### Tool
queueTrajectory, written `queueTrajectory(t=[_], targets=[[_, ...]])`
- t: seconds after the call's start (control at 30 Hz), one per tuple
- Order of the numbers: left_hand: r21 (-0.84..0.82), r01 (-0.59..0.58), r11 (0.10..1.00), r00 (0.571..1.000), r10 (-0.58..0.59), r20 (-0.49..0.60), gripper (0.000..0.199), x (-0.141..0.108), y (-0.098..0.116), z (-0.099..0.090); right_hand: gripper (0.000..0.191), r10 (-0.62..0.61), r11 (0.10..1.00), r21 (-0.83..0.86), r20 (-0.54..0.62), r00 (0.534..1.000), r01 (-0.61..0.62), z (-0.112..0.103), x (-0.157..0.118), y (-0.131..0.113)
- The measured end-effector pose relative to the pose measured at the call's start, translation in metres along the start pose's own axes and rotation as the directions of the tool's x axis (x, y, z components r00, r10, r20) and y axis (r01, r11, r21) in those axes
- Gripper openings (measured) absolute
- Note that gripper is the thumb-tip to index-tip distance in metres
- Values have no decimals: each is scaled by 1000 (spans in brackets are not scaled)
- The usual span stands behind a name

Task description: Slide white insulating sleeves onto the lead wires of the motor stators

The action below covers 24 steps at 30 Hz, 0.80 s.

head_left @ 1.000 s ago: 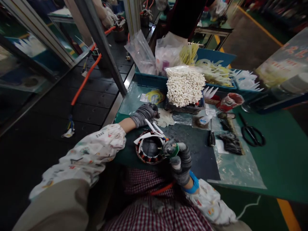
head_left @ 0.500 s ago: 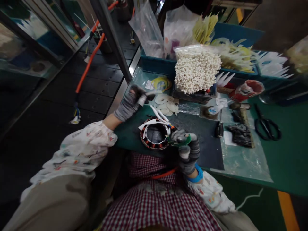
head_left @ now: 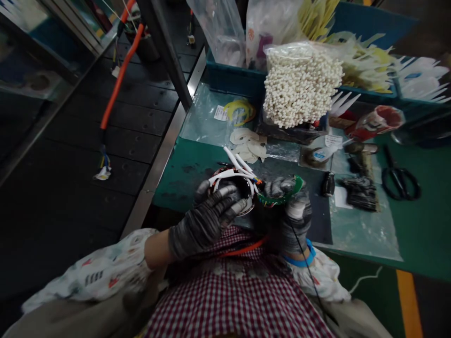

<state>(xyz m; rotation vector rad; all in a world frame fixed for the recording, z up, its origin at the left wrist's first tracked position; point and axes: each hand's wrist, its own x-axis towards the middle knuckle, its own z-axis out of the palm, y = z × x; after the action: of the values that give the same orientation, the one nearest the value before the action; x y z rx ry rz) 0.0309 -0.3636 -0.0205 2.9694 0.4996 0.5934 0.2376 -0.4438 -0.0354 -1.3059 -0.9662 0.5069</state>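
Observation:
A copper-wound motor stator (head_left: 250,206) lies at the front edge of the green table, with white sleeves (head_left: 231,157) on its leads. My left hand (head_left: 202,223), in a grey striped glove, grips the ring from the left: the thumb is at its outer side and the fingers reach over the opening. Just right of the ring, my gloved right hand (head_left: 295,211) holds a curved green circuit board (head_left: 272,202). Its fingers curl behind the board, partly hidden. Coloured wires (head_left: 259,180) run between stator and board. A thin black wire (head_left: 303,251) hangs over my right wrist.
Pale flat pieces (head_left: 248,144) and a bagged yellow coil (head_left: 240,111) lie behind the stator. A bag of white sticks (head_left: 301,87) stands before blue bins (head_left: 236,77). To the right are a hammer (head_left: 362,148), black scissors (head_left: 401,180) and a black bundle (head_left: 360,192).
My left hand has come down and right from above the table onto the stator. My right hand has shifted slightly right, still holding the circuit board. The camera view has shifted too.

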Motion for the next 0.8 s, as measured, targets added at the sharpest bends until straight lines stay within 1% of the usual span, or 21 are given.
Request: queueTrajectory(t=[0.03,0.07,0.1,0.13,0.17,0.2,0.23,0.27,0.33,0.4,0.43,0.47,0.53,0.57,0.6,0.63,0.67,0.7,0.73,0.77,0.8], targets=[[8,30,1000,1000,-30,-2,44,1,3,-2,39,-6,999,45,-46,999,8,1,-1,-3],[29,60,998,998,-59,-33,44,1,7,-3,31,-23,997,74,-93,995,30,1,-2,-6],[61,94,994,993,-90,-76,44,1,10,-4,24,-58,996,68,-113,992,66,1,-2,-9],[83,121,989,986,-111,-121,45,0,12,-5,19,-105,994,25,-96,990,108,1,-2,-13],[84,128,988,980,-113,-163,46,-2,13,-5,18,-156,987,-42,-47,987,154,1,-2,-17],[65,109,992,975,-94,-201,45,-4,12,-4,20,-209,970,-122,30,977,211,2,-1,-20],[30,65,997,972,-56,-228,42,-6,9,-4,22,-251,938,-212,138,958,276,3,1,-24],[-18,3,1000,969,-7,-248,39,-9,4,-4,24,-269,891,-300,254,929,340,5,2,-26],[-135,-112,984,957,71,-280,29,-13,-10,-6,28,-238,787,-433,445,863,440,12,4,-29],[-273,-168,947,955,89,-282,17,-16,-27,-10,32,-181,696,-515,549,816,501,20,5,-30],[-352,-177,919,957,76,-281,15,-17,-36,-13,33,-166,650,-544,581,797,531,23,6,-30],[-425,-158,891,959,37,-279,18,-17,-45,-16,33,-167,601,-562,608,776,569,26,6,-29],[-533,-52,845,956,-111,-270,30,-12,-61,-21,27,-193,499,-559,673,713,663,29,10,-28],[-568,16,823,946,-197,-258,36,-7,-69,-23,24,-216,471,-539,697,683,699,30,13,-27],[-595,78,800,941,-256,-221,42,0,-75,-24,23,-242,467,-511,711,660,722,30,17,-27],[-622,124,773,949,-275,-153,49,7,-81,-24,23,-262,473,-486,719,643,735,30,20,-27],[-657,156,737,965,-256,-58,58,15,-84,-24,23,-269,481,-474,721,638,738,29,21,-28],[-704,177,688,978,-203,48,69,22,-86,-23,24,-269,490,-475,716,645,731,28,22,-28],[-755,191,628,981,-133,138,77,27,-86,-22,24,-268,501,-482,703,658,719,26,20,-29],[-800,206,563,977,-73,200,84,30,-83,-19,24,-275,515,-486,686,673,706,24,15,-29],[-835,218,505,972,-39,230,90,31,-78,-17,22,-290,530,-488,664,689,693,21,9,-29]])
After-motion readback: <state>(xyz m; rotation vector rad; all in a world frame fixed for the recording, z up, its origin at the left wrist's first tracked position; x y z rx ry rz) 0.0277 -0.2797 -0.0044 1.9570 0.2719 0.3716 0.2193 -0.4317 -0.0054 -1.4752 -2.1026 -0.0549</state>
